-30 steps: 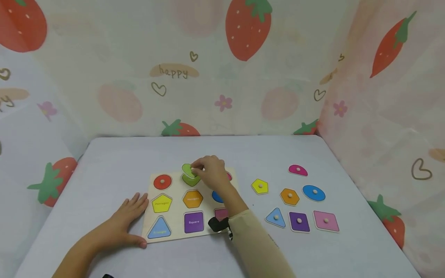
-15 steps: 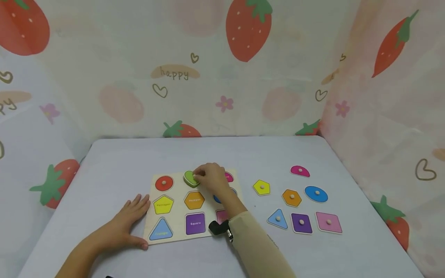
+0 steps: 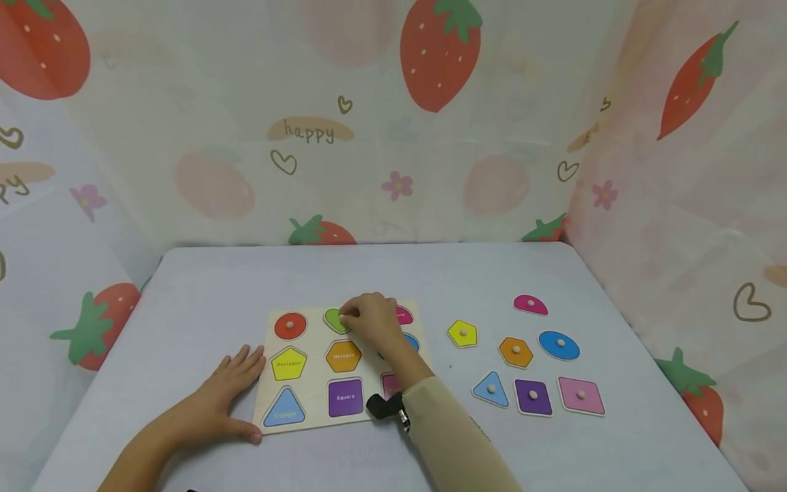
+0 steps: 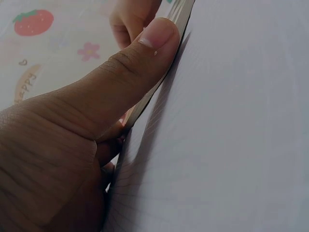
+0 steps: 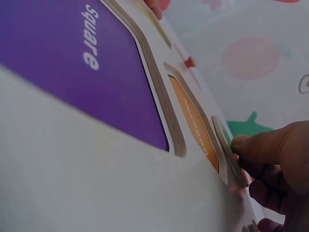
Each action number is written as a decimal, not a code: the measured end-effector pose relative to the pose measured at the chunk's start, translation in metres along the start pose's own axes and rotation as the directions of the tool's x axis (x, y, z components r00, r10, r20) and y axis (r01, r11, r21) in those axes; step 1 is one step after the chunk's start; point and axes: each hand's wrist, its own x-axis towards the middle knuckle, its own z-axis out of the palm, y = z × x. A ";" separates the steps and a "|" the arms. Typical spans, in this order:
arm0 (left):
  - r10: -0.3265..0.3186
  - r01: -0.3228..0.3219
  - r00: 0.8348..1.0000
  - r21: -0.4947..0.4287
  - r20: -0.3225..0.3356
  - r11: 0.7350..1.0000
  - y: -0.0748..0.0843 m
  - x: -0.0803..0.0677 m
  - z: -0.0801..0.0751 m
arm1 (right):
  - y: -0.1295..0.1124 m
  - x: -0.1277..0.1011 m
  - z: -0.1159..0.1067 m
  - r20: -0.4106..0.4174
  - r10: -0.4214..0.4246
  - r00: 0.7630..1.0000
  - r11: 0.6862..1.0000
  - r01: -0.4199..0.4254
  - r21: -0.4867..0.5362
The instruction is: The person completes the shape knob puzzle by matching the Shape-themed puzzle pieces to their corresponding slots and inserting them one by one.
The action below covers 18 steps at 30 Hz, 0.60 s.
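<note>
The green heart piece is a flat wooden shape with a lime-green face, lying in the top middle recess of the wooden puzzle board, between the red circle piece and a pink recess partly hidden by the hand. The right hand covers the heart's right half, fingers curled and pinching at its small knob. The left hand lies spread and flat on the desk, thumb pressed against the board's left front corner.

The head view alone shows the whole layout: six bare recesses labelled pentagon, hexagon, triangle, square and others, and seven loose pieces off to the right. The left wrist view adds the thumb bearing along the thin edge of the board. The right wrist view shows the raised rims around the purple square recess and the orange hexagon recess, with the fingertips touching the piece's edge beyond them.
</note>
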 end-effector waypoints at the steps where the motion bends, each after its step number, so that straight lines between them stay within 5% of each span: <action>1: -0.001 0.001 1.000 -0.002 -0.001 1.000 0.000 0.000 0.000 | 0.000 0.000 0.001 0.000 0.003 1.000 1.000 -0.003 0.001; 18: 0.004 -0.004 1.000 0.010 -0.012 1.000 -0.002 -0.001 0.002 | 0.001 0.000 0.008 -0.027 -0.014 1.000 1.000 0.013 -0.022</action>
